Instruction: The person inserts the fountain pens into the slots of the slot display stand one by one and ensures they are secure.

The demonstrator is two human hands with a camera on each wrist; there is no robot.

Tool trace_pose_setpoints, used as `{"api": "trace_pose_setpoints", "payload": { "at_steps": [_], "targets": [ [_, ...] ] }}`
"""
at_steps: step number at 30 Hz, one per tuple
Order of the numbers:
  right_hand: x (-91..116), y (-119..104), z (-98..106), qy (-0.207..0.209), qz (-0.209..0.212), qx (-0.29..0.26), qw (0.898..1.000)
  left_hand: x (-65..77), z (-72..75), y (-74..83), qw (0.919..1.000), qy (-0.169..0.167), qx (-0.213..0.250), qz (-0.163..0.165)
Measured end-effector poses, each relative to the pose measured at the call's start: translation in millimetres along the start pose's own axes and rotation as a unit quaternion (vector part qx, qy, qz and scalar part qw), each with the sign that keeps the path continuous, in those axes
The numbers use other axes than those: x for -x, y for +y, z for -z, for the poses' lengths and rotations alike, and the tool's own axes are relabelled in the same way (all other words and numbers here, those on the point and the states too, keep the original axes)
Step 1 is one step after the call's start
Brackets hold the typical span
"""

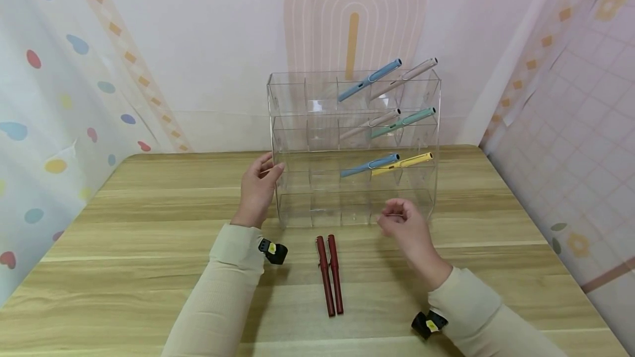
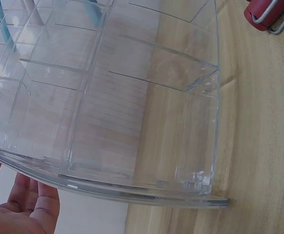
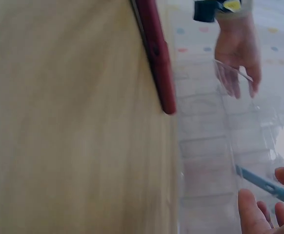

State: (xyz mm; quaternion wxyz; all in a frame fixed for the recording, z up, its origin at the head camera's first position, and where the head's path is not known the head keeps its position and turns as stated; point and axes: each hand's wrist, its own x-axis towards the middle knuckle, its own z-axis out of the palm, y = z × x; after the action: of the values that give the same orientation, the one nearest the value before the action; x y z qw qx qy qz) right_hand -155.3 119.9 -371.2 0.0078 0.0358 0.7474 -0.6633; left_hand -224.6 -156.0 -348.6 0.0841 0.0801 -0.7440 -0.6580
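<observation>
A clear plastic pen rack [image 1: 324, 219] with rows of compartments stands upright on the table. My left hand [image 1: 257, 186] holds its left side edge, thumb at the front and fingers along the outer wall; in the left wrist view those fingers [image 2: 47, 204] lie beyond the clear panel. My right hand [image 1: 408, 227] hovers before the bottom row at the right, fingers loosely bent, nothing seen between them. Two dark red pens [image 1: 324, 277] lie side by side in front of the rack. Blue pens [image 1: 369, 80], a yellow pen [image 1: 403, 164], a green pen [image 1: 404, 122] and pale pens [image 1: 404, 79] lean in the right-hand columns.
The wood-grain table [image 1: 149, 247] extends to both sides of the rack. Behind it hangs a patterned cloth backdrop [image 1: 213, 43], with more cloth at the left and right. Black cameras [image 1: 274, 251] are strapped at both wrists.
</observation>
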Motion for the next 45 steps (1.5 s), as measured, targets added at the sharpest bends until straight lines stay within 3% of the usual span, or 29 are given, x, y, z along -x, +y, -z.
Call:
{"api": "trace_pose_setpoints", "payload": {
  "at_steps": [12,19,26,36,45],
  "targets": [
    [3.8,7.4,-27.3,-0.098,0.0,0.088,0.991,-0.4,0.8,-0.1,1.0,0.005,0.0,0.001],
    [-0.1,10.6,-43.1,-0.145,-0.023,0.121,0.982,-0.4,0.9,0.4,1.0,0.004,0.001,0.001],
    [-4.8,11.4,-53.0,-0.184,-0.022,0.181,0.966,-0.9,1.3,0.0,1.0,0.002,-0.001,-0.001],
    [-9.0,10.2,-66.1,-0.221,0.003,0.275,0.936,0.1,-0.4,1.9,1.0,0.003,0.005,-0.002],
    [-8.8,6.7,-72.0,-0.244,0.013,0.313,0.918,0.5,-0.2,0.9,1.0,0.001,0.005,-0.002]
  ]
}}
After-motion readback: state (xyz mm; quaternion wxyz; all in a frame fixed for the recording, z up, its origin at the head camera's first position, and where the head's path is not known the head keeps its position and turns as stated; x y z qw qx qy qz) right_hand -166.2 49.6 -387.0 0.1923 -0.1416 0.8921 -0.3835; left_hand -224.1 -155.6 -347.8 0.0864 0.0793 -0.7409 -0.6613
